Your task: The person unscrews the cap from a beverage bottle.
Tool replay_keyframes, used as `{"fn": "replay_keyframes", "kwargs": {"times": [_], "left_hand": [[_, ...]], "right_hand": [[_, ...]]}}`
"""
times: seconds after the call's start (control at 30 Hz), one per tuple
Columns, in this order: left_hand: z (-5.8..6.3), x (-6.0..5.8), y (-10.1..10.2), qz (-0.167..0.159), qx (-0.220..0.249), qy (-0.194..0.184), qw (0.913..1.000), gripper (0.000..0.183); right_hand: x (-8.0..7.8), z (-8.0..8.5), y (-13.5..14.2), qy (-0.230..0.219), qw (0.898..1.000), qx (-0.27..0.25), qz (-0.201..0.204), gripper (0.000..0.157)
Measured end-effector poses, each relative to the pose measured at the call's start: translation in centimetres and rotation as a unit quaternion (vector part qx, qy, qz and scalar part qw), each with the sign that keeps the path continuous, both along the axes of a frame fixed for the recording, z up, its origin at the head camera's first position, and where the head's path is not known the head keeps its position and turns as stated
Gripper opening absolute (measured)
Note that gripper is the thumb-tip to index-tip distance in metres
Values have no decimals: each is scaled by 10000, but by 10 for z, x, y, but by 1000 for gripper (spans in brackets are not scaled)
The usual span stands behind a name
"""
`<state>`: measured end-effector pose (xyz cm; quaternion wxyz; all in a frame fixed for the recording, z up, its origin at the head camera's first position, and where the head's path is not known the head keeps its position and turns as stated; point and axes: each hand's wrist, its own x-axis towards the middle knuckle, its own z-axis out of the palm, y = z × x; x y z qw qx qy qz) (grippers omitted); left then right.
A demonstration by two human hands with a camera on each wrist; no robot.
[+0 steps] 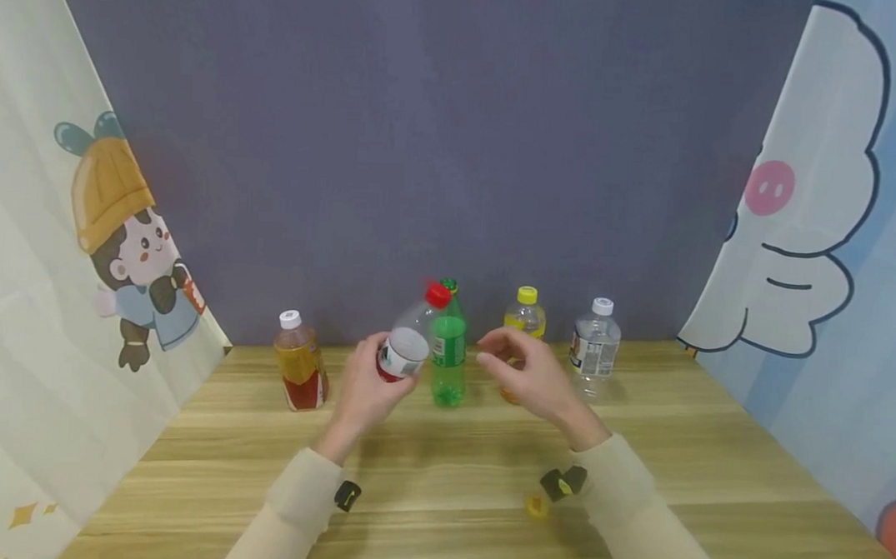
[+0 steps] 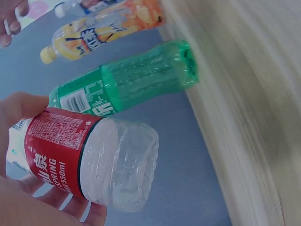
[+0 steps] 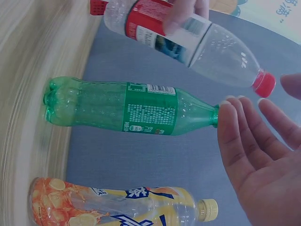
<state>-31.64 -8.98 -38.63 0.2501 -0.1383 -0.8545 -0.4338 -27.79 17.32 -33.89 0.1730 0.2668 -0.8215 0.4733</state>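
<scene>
My left hand grips a clear plastic water bottle with a red-and-white label, lifted off the table and tilted. Its red cap is on the neck and points up and to the right. In the right wrist view, my right hand is close to that cap, fingers loosely bent, holding nothing. Behind the held bottle stands a green bottle, its lower part visible. To its right is a yellow-capped drink bottle, partly covered by my right hand in the head view.
A white-capped amber drink bottle stands at left on the wooden table. A clear white-capped bottle stands at right. A small yellow round object lies near my right wrist. A dark backdrop rises behind the bottles.
</scene>
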Motion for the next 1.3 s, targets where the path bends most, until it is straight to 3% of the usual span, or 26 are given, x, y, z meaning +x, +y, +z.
{"fn": "replay_keyframes", "kwargs": {"times": [0.33, 0.67, 1.2, 1.3], "left_hand": [[-3, 8, 6, -324, -217, 214, 9990, 67], [-9, 11, 14, -370, -700, 60, 9968, 69], [-11, 14, 20, -378, -1339, 510, 9890, 73], [-11, 15, 21, -418, -1417, 573, 9874, 73]], "right_hand": [[5, 1, 5, -224, 9992, -299, -144, 34], [3, 0, 5, -243, 9990, -307, -230, 37], [5, 3, 6, -471, 9945, -488, -799, 43], [5, 4, 7, -496, 9924, -374, -1060, 44]]}}
